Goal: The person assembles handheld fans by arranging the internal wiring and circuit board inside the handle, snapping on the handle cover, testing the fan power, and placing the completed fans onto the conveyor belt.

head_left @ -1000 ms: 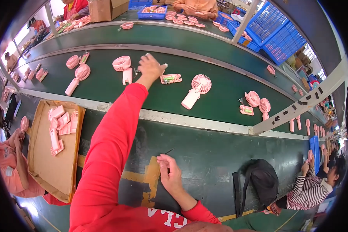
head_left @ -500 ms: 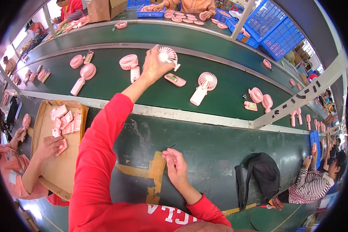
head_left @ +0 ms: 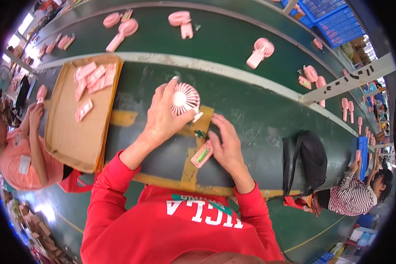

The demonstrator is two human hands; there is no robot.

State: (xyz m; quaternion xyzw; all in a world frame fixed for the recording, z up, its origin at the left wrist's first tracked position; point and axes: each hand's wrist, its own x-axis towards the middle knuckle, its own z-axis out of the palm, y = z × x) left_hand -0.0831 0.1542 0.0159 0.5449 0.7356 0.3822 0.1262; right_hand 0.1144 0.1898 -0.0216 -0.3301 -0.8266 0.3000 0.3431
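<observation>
Over the green worktop [head_left: 259, 119], the left grip [head_left: 163, 115] holds a pink fan head [head_left: 183, 100], and whether the right grip [head_left: 229, 144] holds the adjacent pink handle shell [head_left: 198, 163] is unclear.

The round, ribbed plastic fan head [head_left: 184, 99] is pale pink; the oblong pink plastic shell [head_left: 198, 164] at five o'clock from it bears a bright green strip [head_left: 203, 153]. At twelve the long conveyor belt [head_left: 224, 33] is dark green. The shallow cardboard tray [head_left: 68, 132] at nine is tan, the slouched cloth bag [head_left: 310, 160] towards four black, the fabric sweatshirt [head_left: 158, 237] at six red, lettered white.
</observation>
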